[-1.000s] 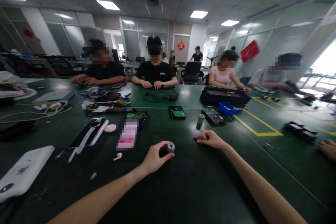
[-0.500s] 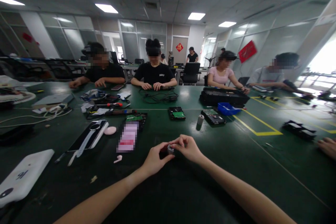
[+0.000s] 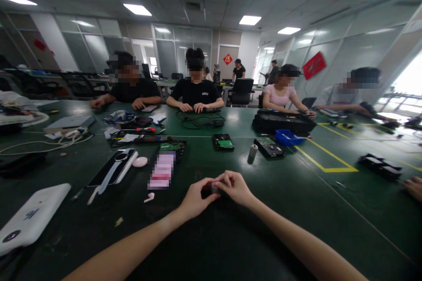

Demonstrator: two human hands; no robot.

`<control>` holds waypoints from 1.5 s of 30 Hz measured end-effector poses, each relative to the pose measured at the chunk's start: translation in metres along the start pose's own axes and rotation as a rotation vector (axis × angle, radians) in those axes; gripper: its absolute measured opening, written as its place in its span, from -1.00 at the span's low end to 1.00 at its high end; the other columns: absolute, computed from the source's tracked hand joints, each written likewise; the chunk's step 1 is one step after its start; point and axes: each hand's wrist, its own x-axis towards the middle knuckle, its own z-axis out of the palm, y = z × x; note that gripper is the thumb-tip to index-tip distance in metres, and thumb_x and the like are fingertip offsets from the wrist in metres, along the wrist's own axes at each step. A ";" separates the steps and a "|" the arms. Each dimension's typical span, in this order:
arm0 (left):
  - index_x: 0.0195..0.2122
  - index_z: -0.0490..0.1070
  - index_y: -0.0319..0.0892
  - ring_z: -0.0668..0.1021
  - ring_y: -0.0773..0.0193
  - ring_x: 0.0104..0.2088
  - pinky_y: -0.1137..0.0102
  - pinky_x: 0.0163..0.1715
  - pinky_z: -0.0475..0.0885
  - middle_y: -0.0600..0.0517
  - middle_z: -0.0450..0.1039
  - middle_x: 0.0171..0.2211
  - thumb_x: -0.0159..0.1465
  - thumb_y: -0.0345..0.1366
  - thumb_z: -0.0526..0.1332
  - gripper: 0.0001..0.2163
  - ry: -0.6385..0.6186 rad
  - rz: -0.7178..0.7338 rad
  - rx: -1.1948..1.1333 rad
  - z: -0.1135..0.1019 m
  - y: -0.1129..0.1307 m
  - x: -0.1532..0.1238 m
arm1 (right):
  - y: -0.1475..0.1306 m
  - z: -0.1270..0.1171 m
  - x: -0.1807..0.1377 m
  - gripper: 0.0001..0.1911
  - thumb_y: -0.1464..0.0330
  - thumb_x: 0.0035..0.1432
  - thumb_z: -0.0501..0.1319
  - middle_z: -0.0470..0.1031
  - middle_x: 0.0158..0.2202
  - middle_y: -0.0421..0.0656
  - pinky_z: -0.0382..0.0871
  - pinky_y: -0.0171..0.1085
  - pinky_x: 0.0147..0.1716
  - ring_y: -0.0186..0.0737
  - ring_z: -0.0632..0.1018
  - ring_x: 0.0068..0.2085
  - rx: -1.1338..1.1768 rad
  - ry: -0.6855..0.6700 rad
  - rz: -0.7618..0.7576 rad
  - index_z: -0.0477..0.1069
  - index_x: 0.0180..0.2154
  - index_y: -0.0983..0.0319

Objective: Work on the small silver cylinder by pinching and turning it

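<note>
At the middle of the green table, my left hand (image 3: pixel 197 197) is closed around a small grey metal cylinder (image 3: pixel 214 188), fingers on its far side and thumb on its near side. The fingertips of my right hand (image 3: pixel 234 185) are pinched at the top of the same cylinder. Its exact kind is too small and too covered to tell. A similar silver cylinder (image 3: pixel 253 151) stands upright beyond my right hand. Close to it lies a hard drive (image 3: pixel 270 147) with a circuit board. Another hard drive (image 3: pixel 224 142) lies straight ahead of my hands.
To the left lie a phone with a blurred screen (image 3: pixel 161 169), a pink earbud (image 3: pixel 149 197), a round pink case (image 3: pixel 140 161), a watch (image 3: pixel 112 173) and a white device (image 3: pixel 34 217). A blue tray (image 3: pixel 290 138) sits by a black case (image 3: pixel 283 120). Several people sit around the table.
My right fingertips have shifted slightly over the cylinder's top, and less of it shows. The whole view has turned a little to the left; the objects on the table stay put.
</note>
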 end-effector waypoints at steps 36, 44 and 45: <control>-0.08 0.42 -0.13 0.54 0.20 -0.17 0.33 -0.10 0.42 0.02 0.52 -0.17 0.14 -0.26 0.32 -0.69 -0.023 -0.005 0.029 -0.003 0.001 -0.001 | 0.039 -0.139 -0.002 -0.50 0.14 -0.14 0.39 0.60 -0.40 -0.01 0.47 -0.10 -0.22 0.06 0.60 -0.13 -0.307 -0.009 0.180 0.08 -0.62 0.21; -0.10 0.43 -0.13 0.55 0.22 -0.20 0.36 -0.14 0.42 0.04 0.53 -0.21 0.12 -0.30 0.33 -0.70 0.002 0.002 -0.006 0.002 -0.002 0.001 | -0.002 -0.037 0.004 -0.56 0.25 -0.02 0.35 0.60 -0.37 -0.08 0.49 -0.11 -0.21 -0.02 0.60 -0.13 0.018 0.036 -0.025 0.07 -0.58 0.19; -0.10 0.43 -0.13 0.55 0.21 -0.21 0.36 -0.15 0.42 0.04 0.53 -0.21 0.12 -0.30 0.33 -0.70 0.007 0.002 -0.005 0.003 -0.003 0.001 | -0.005 -0.026 0.003 -0.57 0.26 0.00 0.34 0.60 -0.35 -0.07 0.49 -0.12 -0.22 -0.04 0.61 -0.15 0.037 0.009 -0.030 0.07 -0.58 0.19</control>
